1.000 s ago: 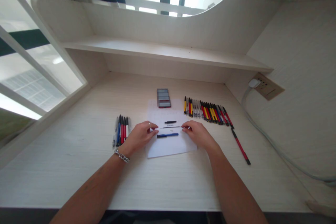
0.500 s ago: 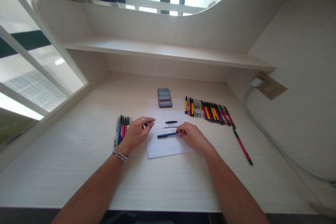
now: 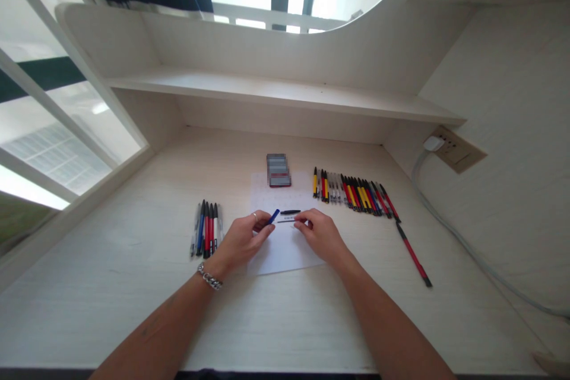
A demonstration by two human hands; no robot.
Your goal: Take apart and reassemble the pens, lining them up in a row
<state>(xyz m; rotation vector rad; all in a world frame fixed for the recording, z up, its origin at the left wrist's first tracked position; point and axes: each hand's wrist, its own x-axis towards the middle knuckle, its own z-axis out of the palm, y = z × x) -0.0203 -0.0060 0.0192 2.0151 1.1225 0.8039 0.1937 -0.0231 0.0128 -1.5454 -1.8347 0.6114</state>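
My left hand [image 3: 249, 234] is closed around a blue pen barrel [image 3: 274, 217], whose upper end sticks out past the fingertips, tilted up to the right. Opposite it, my right hand [image 3: 318, 231] pinches the right end of a thin dark pen refill [image 3: 285, 221]. A short black pen piece [image 3: 290, 212] lies just beyond the refill. Both hands are over a white sheet of paper [image 3: 278, 258]. Something small and thin shows near the right fingertips, too small to name.
Several pens [image 3: 206, 231] lie in a row left of the paper, and a longer row of pens [image 3: 358, 193] is at the right. One red pen [image 3: 414, 254] lies apart. A phone-like rectangle [image 3: 278, 171] sits behind the paper, below a shelf [image 3: 285, 92].
The blue barrel has passed from my right hand to my left and is now lifted and tilted. My right hand has shifted onto the end of the refill.
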